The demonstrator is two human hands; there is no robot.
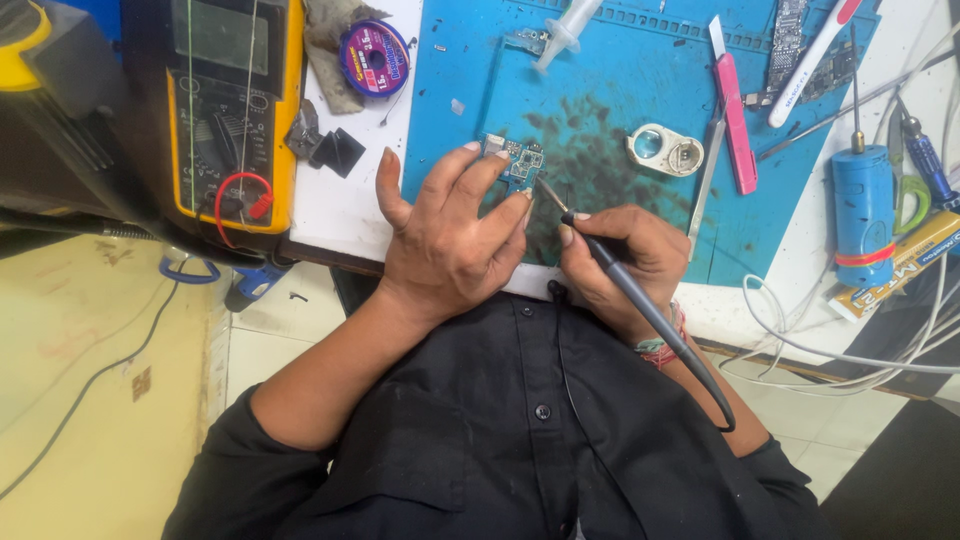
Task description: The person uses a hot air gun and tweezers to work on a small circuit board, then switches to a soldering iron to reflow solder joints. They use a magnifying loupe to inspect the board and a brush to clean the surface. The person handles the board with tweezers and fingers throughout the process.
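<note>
Head view shows the left hand (445, 245) pinching a small, light, fragile circuit board (517, 163) by its edges on the blue mat (620, 100), right hand (628, 262) gripping the soldering iron (640, 300).

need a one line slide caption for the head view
Left hand steadies a small circuit board on a blue work mat while the right hand touches a soldering iron to it.

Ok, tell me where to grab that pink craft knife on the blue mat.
Grip the pink craft knife around the middle of its handle, coming from above with fingers across its narrow width. It lies flat on the blue mat, and its blade points to the mat's far edge, so stay on the lower half.
</note>
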